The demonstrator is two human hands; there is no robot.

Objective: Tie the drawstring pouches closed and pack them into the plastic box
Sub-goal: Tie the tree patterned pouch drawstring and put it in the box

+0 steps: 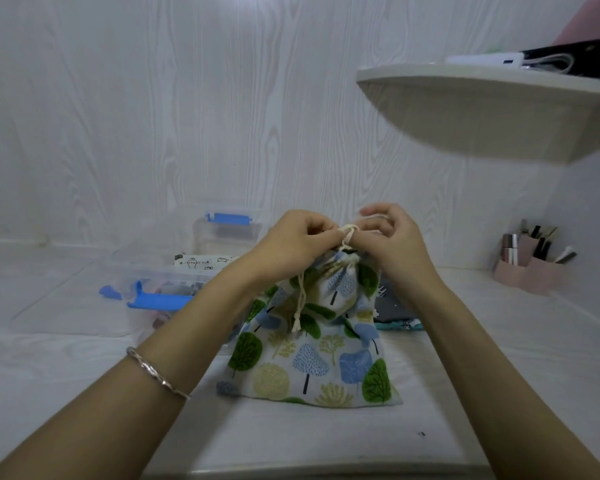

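A tree-print drawstring pouch stands upright on the white table in front of me, its mouth gathered at the top. My left hand and my right hand meet above it, each pinching the cream drawstring looped between the fingers. One loose cord end hangs down the pouch's front. A clear plastic box with blue latches sits to the left, partly behind my left forearm, with dark items inside. A white printed pouch lies just behind that box.
A second clear box with a blue latch stands further back. Grey and teal fabric lies behind the pouch on the right. A pink organiser with cosmetics sits at the right wall, under a rounded shelf.
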